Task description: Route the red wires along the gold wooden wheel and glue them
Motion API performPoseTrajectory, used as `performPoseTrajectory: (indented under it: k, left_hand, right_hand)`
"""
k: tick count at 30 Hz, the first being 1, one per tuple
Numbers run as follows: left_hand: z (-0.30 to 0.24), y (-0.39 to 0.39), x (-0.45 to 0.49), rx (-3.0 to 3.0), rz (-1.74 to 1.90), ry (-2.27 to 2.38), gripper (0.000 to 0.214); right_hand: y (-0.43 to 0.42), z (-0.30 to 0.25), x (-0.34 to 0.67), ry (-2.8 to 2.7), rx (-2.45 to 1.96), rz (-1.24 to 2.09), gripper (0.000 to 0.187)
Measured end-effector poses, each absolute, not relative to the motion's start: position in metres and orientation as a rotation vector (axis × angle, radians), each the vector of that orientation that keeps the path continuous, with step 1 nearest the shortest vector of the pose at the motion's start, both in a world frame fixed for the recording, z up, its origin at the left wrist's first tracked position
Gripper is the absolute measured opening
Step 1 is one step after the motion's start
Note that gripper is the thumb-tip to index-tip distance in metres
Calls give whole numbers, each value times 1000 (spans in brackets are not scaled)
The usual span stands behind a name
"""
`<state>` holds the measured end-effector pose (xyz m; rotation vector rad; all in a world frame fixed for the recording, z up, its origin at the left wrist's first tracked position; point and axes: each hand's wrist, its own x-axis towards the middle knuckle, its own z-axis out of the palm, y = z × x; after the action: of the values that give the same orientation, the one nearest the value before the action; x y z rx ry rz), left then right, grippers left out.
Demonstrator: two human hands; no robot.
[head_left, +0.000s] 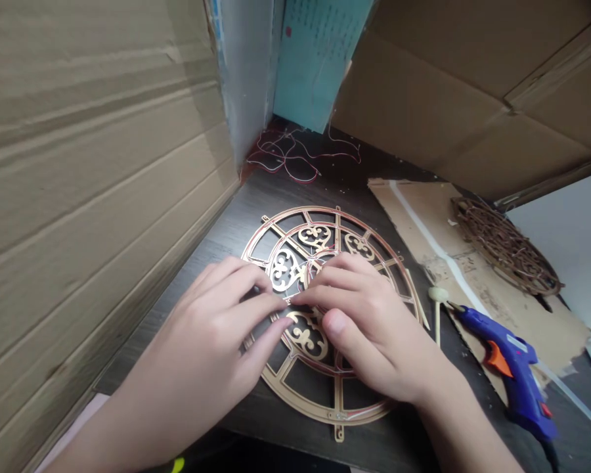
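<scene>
A round, laser-cut wooden ornament (320, 236) with scroll patterns and thin red wire along its spokes lies flat on the dark table (217, 230). Both hands rest on its middle. My left hand (217, 328) lies with its fingers stretched toward the centre, fingertips pressing on the wood. My right hand (369, 322) comes in from the right, its fingers together and meeting the left fingertips at the centre, thumb lying on a lower scroll. Whether anything small sits between the fingertips is hidden.
A blue hot glue gun (512, 368) lies at the right on a torn cardboard sheet (438, 223), beside a small wooden stick with a round head (437, 302). A second dark wooden disc (507, 246) rests further right. Loose red wire (295, 154) lies at the back. Cardboard walls (88, 171) enclose the table.
</scene>
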<state>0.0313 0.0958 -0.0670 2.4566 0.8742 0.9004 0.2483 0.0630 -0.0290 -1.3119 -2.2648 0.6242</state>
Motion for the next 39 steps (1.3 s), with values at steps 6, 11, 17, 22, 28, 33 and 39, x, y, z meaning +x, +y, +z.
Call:
performPoseTrajectory:
  k: [6,11,17,22,28,33,39]
  left_hand:
    - [-66,96,33,2464,953,927,12]
    - [-67,96,33,2464,943,943,15]
    - [-68,95,33,2490,917,960,15]
    - [-69,96,34,2440,913,988,14]
    - [-68,94,34,2402,943,1012,10]
    - [-68,94,32,2384,947,997,11]
    - [-70,94,31,2409,966,971,11]
  right_hand:
    - [59,-24,250,-2303,-1320,523,51]
    - [62,-25,254,-2281,-1381,505,59]
    - [64,-29,249,-2278,-1413,478,52]
    - [66,-34,245,-2242,-1461,387,25]
    - [78,-30,247,-2264,-1542,423,8]
    - [89,-14,245,-2424,-1536,410,15]
    - [87,-15,242,-2399,-1589,553,14]
